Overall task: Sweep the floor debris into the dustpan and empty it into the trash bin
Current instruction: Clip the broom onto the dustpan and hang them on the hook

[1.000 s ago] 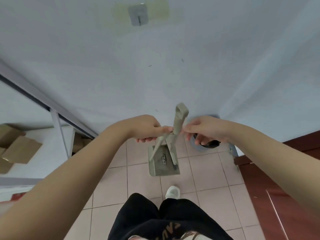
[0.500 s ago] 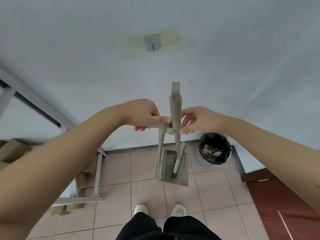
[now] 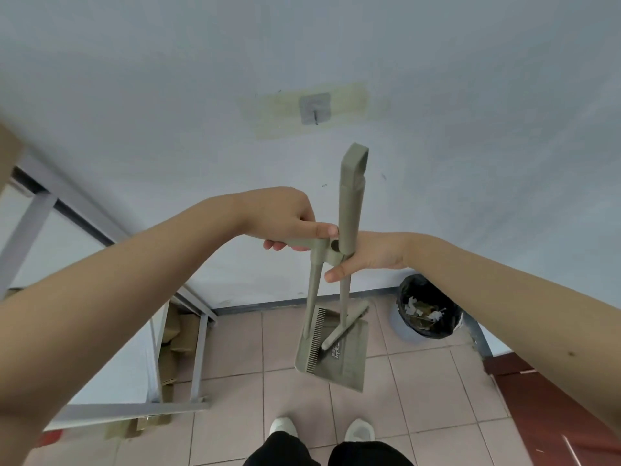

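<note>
The dustpan hangs in the air in front of the person, its flat tray tilted over the tiled floor and its comb edge turned to the left, with the short brush clipped into it so that both handles run nearly upright, side by side, from the tray up to the hands. The long axis of the set is thus vertical, with the brush's grip end topmost, against the pale wall. The left hand is closed around the dustpan's sideways grip at the clip, forefinger laid along it; the right hand sits just behind the brush handle, thumb and fingers pinching it below the clip. Both hands meet at the same joint, so neither is nearer. The trash bin, lined in black and holding scraps, stands on the floor to the lower right, well apart from the tray. Judging from this, the next move turns on parting the two handles at the clip, probably the brush lifted up along its own axis.
</note>
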